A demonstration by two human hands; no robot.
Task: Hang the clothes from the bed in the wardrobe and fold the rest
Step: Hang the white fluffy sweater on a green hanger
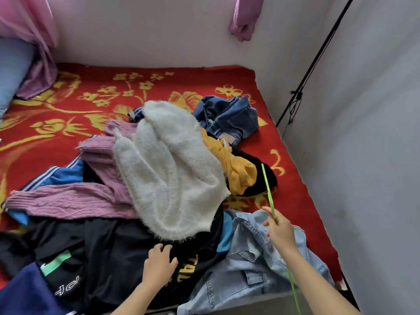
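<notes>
Clothes pile: heaped near the front edge of the bed (68, 105), none folded; wardrobe out of view.
Right hand (280, 230): closed around a green hanger (268, 189), gripping it partway along, raised over the pale denim jacket (250, 269).
Hanger axis: seen edge-on as a thin line, running from beside the right forearm up and away toward the mustard top (236, 171).
Left hand (159, 267): palm down on the black printed top (118, 246), fingers loosely bent, gripping nothing that shows; fingertips just short of the hem of the white fluffy sweater (168, 169).
Deciding relation: denim jacket directly under the hanger hand, collar end just left of that wrist; fluffy sweater just beyond the left fingertips, long axis pointing away up the bed.
Nearer hand: right for the jacket, left for the sweater.
Likely step: choosing a garment for the hanger; the jacket probably calls for the shortest reach.
Other clothes: mauve knit sweater (68, 201) at left, dark jeans (229, 117) at the far side.
Risk: layers overlap, so lifting one piece may drag its neighbours.
</notes>
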